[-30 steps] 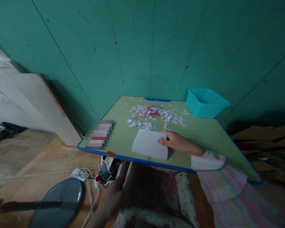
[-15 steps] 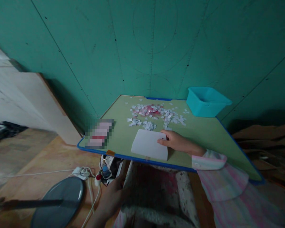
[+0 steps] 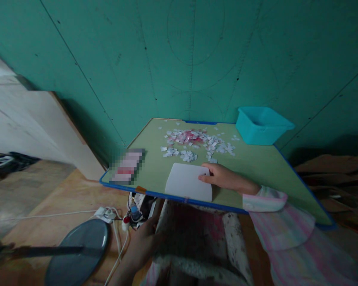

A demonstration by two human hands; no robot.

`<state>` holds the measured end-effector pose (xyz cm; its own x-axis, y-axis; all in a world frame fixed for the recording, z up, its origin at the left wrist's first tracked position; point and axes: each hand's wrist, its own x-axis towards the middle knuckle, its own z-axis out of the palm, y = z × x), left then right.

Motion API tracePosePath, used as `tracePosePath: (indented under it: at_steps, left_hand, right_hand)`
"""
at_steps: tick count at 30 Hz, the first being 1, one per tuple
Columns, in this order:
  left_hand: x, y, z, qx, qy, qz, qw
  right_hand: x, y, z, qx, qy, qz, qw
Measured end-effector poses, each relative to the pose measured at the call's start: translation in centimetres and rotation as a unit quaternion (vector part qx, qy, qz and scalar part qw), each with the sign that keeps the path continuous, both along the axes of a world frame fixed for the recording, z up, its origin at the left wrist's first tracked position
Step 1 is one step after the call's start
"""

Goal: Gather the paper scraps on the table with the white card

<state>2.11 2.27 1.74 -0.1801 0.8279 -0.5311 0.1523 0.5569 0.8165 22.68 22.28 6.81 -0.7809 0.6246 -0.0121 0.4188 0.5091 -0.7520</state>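
My right hand point(image 3: 222, 176) pinches the upper right side of a white flat sheet with rounded corners point(image 3: 186, 182), thumb on top and fingers behind. The sheet is at the table's near edge, a small dark spot beside the thumb; its exact kind is unclear. Just beyond it are many small white paper pieces point(image 3: 188, 155), and farther back more of them surround a pink plastic bag point(image 3: 189, 137). Below the table edge, my left hand point(image 3: 144, 240) hangs in shadow beside a stained, paint-spotted seat point(image 3: 232, 238); its fingers are dark and blurred.
A turquoise plastic basin point(image 3: 261, 127) stands at the back right of the green table point(image 3: 256, 171). At left lies a pixelated phone-like object point(image 3: 127, 167). Below are a round grey stand base point(image 3: 79, 252), a power strip point(image 3: 106, 213) and white cables. A green wall rises behind.
The view has shifted slightly. My right hand stays on the white sheet in nearly the same place, and my left hand still hangs below the table edge.
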Motion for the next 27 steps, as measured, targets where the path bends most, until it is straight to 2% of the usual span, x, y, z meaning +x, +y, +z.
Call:
tracePosePath:
  at_steps: [15, 20, 24, 27]
  left_hand:
    - [0.16, 0.14, 0.8, 0.0, -0.008, -0.015, 1.0]
    - [0.23, 0.12, 0.73, -0.003, 0.02, -0.013, 1.0]
    - [0.31, 0.14, 0.34, 0.007, -0.022, -0.011, 1.0]
    - [0.4, 0.14, 0.63, 0.012, -0.025, -0.014, 1.0]
  right_hand:
    - [0.13, -0.01, 0.07, -0.07, 0.036, 0.023, 0.997]
    - [0.11, -0.03, 0.06, -0.079, 0.045, 0.027, 0.995]
    - [0.13, -0.04, 0.14, -0.082, 0.04, 0.03, 0.995]
    - [0.11, -0.09, 0.26, -0.086, 0.041, 0.026, 0.995]
